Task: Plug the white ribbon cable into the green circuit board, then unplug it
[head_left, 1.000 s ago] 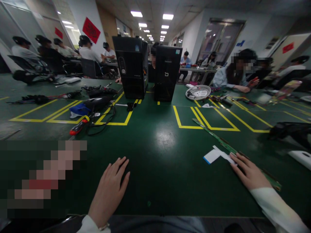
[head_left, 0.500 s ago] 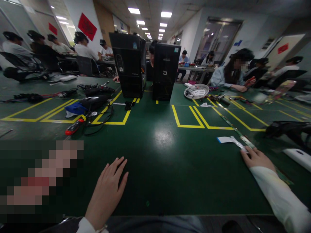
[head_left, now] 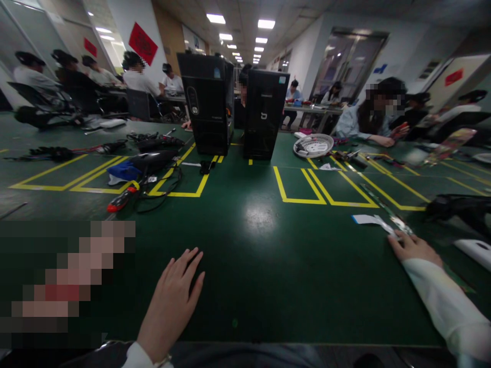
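My left hand [head_left: 172,296] lies on the green table with its fingers stretched out and nothing in it. At the right, my right hand [head_left: 416,250] is closed over a long, narrow green circuit board strip [head_left: 401,224]. Its fingers cover part of the strip, and more of the board shows past the wrist. A white flat ribbon cable [head_left: 366,220] with a blue end sticks out to the left from beside the fingertips.
Two black computer towers [head_left: 207,107] stand at the back. A white basket [head_left: 314,145] is right of them. Cables and a red-and-black screwdriver [head_left: 121,199] lie left, near a pixelated patch. A white device [head_left: 473,254] lies far right. Other people sit around.
My right hand has shifted slightly right, and the circuit board strip and ribbon cable have moved with it. My left hand stays in place. The whole view has turned a little.
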Demonstrator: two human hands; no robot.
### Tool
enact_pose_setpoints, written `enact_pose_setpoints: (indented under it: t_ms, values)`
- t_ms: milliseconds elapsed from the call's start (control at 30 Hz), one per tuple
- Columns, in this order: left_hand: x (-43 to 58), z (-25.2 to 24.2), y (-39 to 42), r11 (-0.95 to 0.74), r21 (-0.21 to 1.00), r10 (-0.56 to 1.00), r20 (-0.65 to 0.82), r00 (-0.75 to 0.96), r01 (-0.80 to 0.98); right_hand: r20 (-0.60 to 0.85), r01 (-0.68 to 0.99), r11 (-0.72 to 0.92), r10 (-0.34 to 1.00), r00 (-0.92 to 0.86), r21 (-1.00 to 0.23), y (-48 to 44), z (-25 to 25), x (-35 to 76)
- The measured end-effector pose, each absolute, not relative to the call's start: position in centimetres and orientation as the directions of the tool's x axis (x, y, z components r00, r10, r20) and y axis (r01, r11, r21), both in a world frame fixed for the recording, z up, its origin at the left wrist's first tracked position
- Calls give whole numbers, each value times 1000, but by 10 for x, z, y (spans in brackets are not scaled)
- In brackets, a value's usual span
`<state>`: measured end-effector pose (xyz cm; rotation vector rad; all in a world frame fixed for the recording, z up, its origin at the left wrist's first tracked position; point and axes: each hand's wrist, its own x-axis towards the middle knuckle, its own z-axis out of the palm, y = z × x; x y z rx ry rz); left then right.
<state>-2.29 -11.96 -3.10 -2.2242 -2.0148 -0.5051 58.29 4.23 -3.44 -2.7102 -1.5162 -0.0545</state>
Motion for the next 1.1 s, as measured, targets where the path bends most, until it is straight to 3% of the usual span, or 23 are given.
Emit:
enact_pose_setpoints:
  t_ms: [333, 467, 800, 933, 1100]
  values:
    - [-22, -30, -120, -109, 167, 950, 307, 54, 980, 92, 852, -524, 848, 522, -12, 41, -36, 582]
    - [-22, -30, -120, -117, 172, 950, 308, 59, 978, 186, 894, -449, 879, 439, 9, 38, -40, 591]
    - [-23, -33, -118, -126, 172, 944, 322, 66, 977, 277, 995, 59, 960, -35, -80, 33, -46, 553]
    - [-23, -34, -115, -139, 166, 943, 324, 79, 976, 378, 887, 434, 856, -352, -158, 30, -41, 506]
    - [-24, -33, -111, -146, 163, 941, 326, 86, 976, 403, 696, 692, 703, -586, -194, 26, -31, 430]
